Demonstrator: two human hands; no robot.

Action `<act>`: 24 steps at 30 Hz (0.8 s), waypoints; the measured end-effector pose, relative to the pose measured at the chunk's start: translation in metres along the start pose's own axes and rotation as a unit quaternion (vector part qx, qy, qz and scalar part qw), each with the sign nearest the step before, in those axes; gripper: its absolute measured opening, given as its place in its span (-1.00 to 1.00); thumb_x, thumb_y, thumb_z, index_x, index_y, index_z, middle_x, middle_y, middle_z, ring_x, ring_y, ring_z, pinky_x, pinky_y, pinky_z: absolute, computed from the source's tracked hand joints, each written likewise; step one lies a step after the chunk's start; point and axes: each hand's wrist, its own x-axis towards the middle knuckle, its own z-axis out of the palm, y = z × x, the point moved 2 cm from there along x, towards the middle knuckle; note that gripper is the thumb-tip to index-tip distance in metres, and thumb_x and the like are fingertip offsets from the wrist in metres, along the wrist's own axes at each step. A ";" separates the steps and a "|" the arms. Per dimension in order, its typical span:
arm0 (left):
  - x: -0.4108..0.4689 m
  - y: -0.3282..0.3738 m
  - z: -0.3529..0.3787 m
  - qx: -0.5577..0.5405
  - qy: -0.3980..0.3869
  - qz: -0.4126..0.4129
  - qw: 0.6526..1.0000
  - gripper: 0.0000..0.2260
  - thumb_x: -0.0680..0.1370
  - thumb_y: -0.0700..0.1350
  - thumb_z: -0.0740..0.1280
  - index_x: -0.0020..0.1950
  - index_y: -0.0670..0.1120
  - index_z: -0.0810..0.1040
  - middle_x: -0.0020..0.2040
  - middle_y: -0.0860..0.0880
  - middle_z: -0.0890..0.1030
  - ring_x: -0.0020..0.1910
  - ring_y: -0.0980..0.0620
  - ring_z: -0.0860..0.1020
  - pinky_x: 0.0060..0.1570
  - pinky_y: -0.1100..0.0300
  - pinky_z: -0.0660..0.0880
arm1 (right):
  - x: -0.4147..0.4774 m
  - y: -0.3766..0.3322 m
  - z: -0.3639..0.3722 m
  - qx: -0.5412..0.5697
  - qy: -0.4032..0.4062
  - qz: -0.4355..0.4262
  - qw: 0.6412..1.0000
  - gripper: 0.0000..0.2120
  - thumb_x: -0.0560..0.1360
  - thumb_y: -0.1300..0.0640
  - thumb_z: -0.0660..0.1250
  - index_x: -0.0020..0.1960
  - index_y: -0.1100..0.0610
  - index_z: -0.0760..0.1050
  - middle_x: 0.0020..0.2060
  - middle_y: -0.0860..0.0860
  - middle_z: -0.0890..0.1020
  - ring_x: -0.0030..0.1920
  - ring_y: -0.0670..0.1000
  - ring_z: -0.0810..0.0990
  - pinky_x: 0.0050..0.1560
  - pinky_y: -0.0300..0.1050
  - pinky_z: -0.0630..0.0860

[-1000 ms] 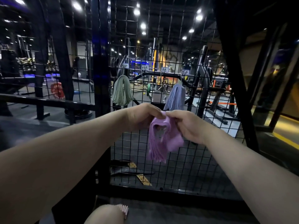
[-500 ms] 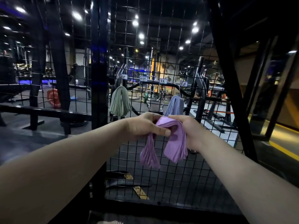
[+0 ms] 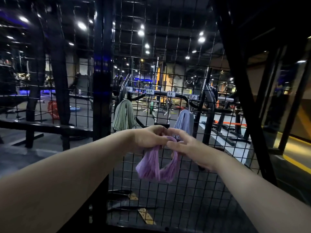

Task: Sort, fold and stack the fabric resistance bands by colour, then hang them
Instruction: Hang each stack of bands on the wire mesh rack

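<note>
1. Both hands meet in front of me: my left hand grips the top of the purple bands, fingers curled round them.
2. My right hand pinches the bundle's right side; the ends hang loose below.
3. Just behind is the mesh panel.
4. On it hang green bands to the left and blue bands to the right, above my hands.

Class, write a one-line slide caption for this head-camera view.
Left hand and right hand hold purple bands at the wire mesh, beside hanging green bands and blue bands.
</note>
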 end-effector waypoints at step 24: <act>0.082 0.004 -0.054 0.018 0.087 0.025 0.996 -0.68 0.53 -0.16 0.40 0.19 -0.13 0.36 -0.23 -0.02 0.49 -0.42 0.17 0.45 -0.44 0.31 0.40 | 0.113 -0.016 -0.019 -0.284 0.195 -0.050 0.938 -0.75 0.61 0.25 0.08 0.26 0.13 0.36 0.07 0.13 0.56 -0.03 0.08 0.53 -0.16 -0.09 0.39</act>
